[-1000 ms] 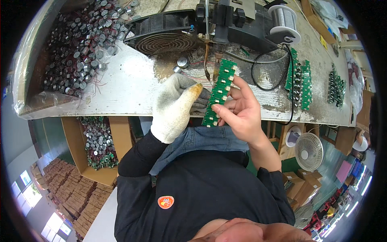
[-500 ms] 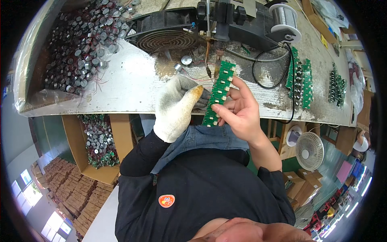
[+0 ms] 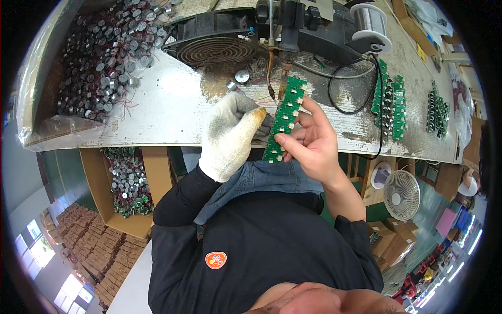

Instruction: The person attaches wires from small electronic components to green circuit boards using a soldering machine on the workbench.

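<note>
My bare right hand (image 3: 314, 144) pinches a long green circuit board strip (image 3: 285, 119) between thumb and fingers. The strip is tilted, with a row of small pale parts along it, and its upper end is at the soldering iron (image 3: 284, 78). My left hand (image 3: 230, 133), in a white knitted glove with a stained thumb, is closed close beside the strip's left edge. What its fingertips hold, if anything, is hidden. Just beyond that glove, two small silver round parts (image 3: 241, 77) lie on the bench, with thin red wires running toward the iron and the strip.
Many silver round parts with wires (image 3: 112, 78) fill the left of the bench. A black fan (image 3: 214, 42) and a solder wire spool (image 3: 369, 23) stand at the back. More green boards (image 3: 398, 107) are at right, past a black cable (image 3: 329, 86). A cardboard box (image 3: 157, 178) sits below left.
Both hands and the strip have barely shifted. The gloved left hand has edged slightly up and right, and the strip has risen a little.
</note>
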The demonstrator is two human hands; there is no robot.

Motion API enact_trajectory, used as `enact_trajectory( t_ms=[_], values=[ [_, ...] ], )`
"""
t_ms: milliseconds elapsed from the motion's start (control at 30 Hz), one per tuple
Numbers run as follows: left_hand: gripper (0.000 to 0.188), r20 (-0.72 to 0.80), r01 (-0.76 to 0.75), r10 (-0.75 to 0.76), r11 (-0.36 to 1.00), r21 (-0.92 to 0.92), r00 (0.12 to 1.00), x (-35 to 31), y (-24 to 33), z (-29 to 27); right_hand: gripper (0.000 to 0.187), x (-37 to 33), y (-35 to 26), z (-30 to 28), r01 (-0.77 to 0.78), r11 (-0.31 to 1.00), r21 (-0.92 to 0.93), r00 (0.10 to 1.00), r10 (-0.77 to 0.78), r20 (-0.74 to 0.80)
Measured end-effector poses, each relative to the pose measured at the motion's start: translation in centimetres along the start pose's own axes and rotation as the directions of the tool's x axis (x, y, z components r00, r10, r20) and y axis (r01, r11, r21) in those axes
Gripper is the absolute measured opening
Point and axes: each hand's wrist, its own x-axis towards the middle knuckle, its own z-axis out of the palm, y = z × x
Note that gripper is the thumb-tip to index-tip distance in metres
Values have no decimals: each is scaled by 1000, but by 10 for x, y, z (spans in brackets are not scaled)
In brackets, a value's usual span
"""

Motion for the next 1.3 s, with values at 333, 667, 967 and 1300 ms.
enact_trajectory(
  t_ms=[333, 667, 967, 1300],
  values=[
    [9, -56, 20, -32, 977, -214, 998, -3, 2, 8, 69, 0, 3, -1, -1, 1000, -14, 1000, 1, 3],
    [9, -35, 3, -6, 997, -77, 999, 1, -1, 6, 70, -2, 1, 0, -6, 1000, -26, 1000, 5, -27],
    [10, -31, 29, -36, 977, -211, 999, -2, 1, 9, 68, -3, 3, 0, 8, 1000, -1, 999, -8, -30],
    [16, 24, -87, 86, 995, 58, 996, 1, 3, -6, 68, 1, 0, 1, -25, 999, -27, 999, 24, -47]
  ],
)
